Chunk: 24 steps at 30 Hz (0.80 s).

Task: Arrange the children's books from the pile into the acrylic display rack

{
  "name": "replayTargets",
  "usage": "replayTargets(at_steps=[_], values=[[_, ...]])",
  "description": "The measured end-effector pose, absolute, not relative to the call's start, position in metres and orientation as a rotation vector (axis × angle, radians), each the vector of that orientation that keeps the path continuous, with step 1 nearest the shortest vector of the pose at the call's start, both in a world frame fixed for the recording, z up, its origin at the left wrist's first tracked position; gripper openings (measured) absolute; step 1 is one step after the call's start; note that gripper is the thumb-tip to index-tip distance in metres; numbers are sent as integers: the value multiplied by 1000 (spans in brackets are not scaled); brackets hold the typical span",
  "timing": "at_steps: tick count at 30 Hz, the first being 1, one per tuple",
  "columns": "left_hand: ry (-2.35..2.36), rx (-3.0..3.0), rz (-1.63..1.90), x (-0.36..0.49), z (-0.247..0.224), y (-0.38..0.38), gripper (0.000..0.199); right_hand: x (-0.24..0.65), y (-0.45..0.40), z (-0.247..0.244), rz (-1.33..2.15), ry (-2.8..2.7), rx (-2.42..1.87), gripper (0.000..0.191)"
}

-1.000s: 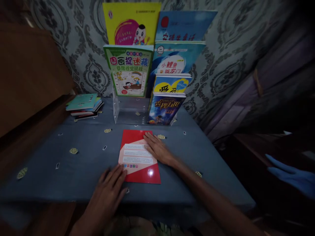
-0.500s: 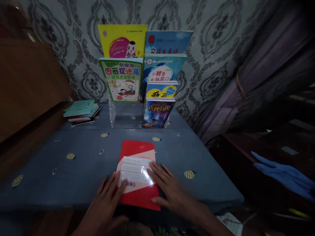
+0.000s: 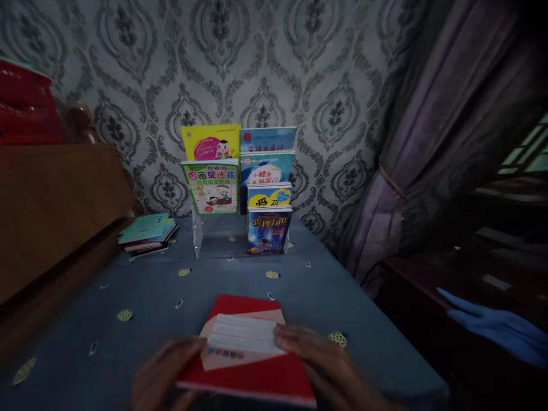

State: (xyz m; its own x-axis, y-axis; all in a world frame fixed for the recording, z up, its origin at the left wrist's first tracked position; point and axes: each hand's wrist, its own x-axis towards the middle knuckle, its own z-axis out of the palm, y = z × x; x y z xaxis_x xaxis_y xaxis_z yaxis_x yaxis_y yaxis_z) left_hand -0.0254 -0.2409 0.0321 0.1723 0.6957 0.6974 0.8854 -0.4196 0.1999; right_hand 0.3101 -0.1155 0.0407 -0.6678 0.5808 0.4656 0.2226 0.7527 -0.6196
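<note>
A red book (image 3: pixel 257 381) with a pale panel and a white text block on its cover is at the near side of the table. My left hand (image 3: pixel 166 368) is closed on its left edge, the thumb low by the near corner. On the other side, my right hand (image 3: pixel 323 357) grips the right edge, fingertips over the cover. The book's near edge looks raised and tilted; whether its far edge touches the cloth I cannot tell. Both hands are blurred. Beyond it, a clear display rack (image 3: pixel 220 242) holds several upright books, including a green-bordered picture book (image 3: pixel 214 191) and a dark blue book (image 3: pixel 269 231).
A pile of thin books (image 3: pixel 148 231) lies at the table's back left, beside a brown wooden cabinet (image 3: pixel 60 211). The blue patterned tablecloth (image 3: pixel 141 342) covers the table. To the right are a tied curtain (image 3: pixel 385 188) and a blue glove (image 3: pixel 492 328).
Both hands have gone from lying flat on the red book to gripping its sides, and its near edge has come up. The camera view has tilted upward.
</note>
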Motion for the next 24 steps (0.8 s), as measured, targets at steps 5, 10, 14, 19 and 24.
replayTargets(at_steps=[5, 10, 14, 19, 24], values=[[-1807, -1947, -1430, -15, 44, -199, 44, 287, -101, 49, 698, -2178, -815, 42], [-1856, -1957, -1629, 3, 25, -171, 41, 272, -98, 49, 628, -2119, -846, 43], [-1871, -2034, -1569, -8, 31, -160, 39, 258, -91, 63, 636, -2063, -874, 40], [-1924, -2023, -1535, -25, 53, -150, 44, 237, -78, 72, 627, -2003, -892, 41], [-1975, -2089, -1594, -24, 69, -141, 30, 222, -65, 77, 734, -2030, -786, 39]])
